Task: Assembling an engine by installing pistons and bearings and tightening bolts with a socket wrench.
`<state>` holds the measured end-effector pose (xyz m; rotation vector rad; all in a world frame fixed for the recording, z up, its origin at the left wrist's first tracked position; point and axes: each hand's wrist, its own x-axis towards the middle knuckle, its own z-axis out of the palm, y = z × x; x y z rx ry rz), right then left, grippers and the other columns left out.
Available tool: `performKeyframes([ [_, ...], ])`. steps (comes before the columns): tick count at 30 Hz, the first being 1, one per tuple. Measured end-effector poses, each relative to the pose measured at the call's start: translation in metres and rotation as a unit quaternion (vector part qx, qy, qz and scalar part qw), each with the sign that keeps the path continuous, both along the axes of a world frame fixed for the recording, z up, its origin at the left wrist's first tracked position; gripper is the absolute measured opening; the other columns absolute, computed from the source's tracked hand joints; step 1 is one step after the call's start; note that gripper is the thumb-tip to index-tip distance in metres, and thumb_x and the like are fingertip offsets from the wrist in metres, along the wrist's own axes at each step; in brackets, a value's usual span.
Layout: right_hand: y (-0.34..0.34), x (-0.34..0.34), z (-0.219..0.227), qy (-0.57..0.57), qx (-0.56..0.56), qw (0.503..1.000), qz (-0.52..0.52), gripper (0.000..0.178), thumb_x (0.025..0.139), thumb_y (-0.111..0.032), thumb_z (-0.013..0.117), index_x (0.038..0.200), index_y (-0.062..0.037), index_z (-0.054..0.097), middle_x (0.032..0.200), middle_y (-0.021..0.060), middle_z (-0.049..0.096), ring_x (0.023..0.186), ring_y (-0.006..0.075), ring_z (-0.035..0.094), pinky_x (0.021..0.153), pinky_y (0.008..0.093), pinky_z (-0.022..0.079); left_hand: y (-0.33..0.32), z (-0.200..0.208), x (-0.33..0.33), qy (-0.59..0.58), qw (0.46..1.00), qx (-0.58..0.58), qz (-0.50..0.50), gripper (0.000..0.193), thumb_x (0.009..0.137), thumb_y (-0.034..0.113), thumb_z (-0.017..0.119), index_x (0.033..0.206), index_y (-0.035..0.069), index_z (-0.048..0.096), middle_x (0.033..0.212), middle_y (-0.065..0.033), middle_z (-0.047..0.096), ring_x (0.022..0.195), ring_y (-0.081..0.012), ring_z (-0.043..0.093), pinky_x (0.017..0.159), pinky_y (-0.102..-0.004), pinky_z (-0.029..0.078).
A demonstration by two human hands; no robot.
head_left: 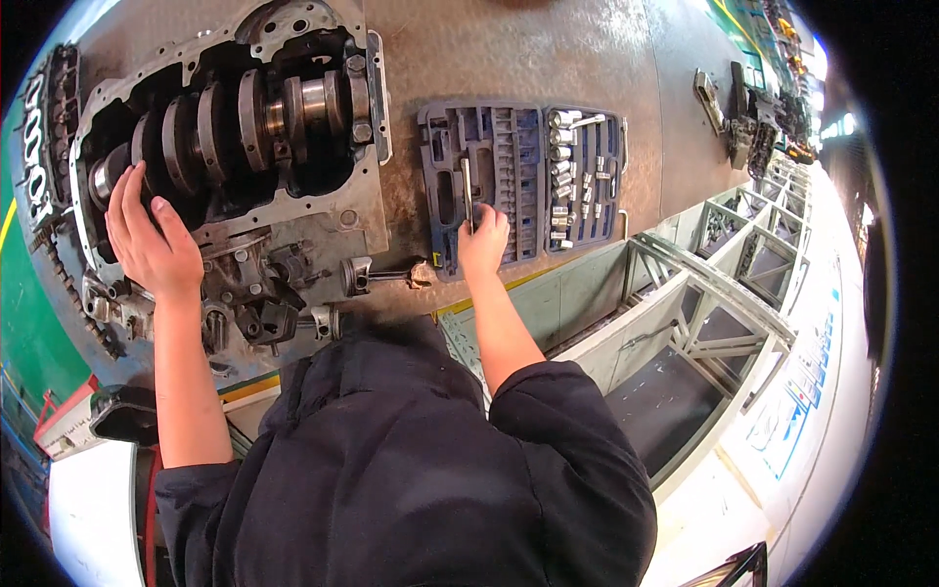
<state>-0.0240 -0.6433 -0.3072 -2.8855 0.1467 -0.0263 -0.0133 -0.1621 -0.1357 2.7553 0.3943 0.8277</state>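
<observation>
My left hand (152, 235) lies on the near left rim of an engine block (367, 201), its fingers stretched out toward the crankshaft (210, 132) inside. Over the left half of an open dark blue socket-set case (528, 196), my right hand (484, 240) has its fingers closed around the near end of a slim metal socket wrench (467, 186). The wrench points away from me; its gripped end is partly hidden by my fingers. Rows of silver sockets (560, 166) sit in the case's right half.
A piston with its connecting rod (362, 277) lies between block and case. Greasy metal engine parts (254, 293) crowd the near side of the block. A long chain (73, 279) runs along the left. More parts (743, 132) lie far right, beyond a metal frame (675, 293).
</observation>
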Motion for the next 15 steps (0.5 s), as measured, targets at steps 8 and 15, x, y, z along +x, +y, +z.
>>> performKeyframes([
  [8,0.004,0.055,0.007,0.195,0.051,0.974,-0.102,0.044,0.089,-0.04,0.084,0.124,-0.0139,0.077,0.129,0.0183,0.063,0.121,0.0411,0.061,0.106,0.0494,0.052,0.0,-0.001,-0.002,0.004,1.0,-0.01,0.008,0.039,0.108,0.023,0.052,0.141,0.009,0.069,0.142,-0.0109,0.069,0.129,-0.0343,0.063,0.113,-0.0443,0.046],
  [15,0.036,0.063,-0.02,0.261,-0.059,0.936,-0.229,0.07,0.089,-0.076,0.074,0.126,-0.016,0.077,0.143,0.0138,0.055,0.136,0.04,0.046,0.112,0.056,0.043,-0.001,0.001,-0.001,0.006,1.0,-0.017,0.009,0.039,0.107,0.021,0.053,0.14,0.009,0.07,0.142,-0.0107,0.069,0.129,-0.0341,0.063,0.113,-0.0444,0.046],
])
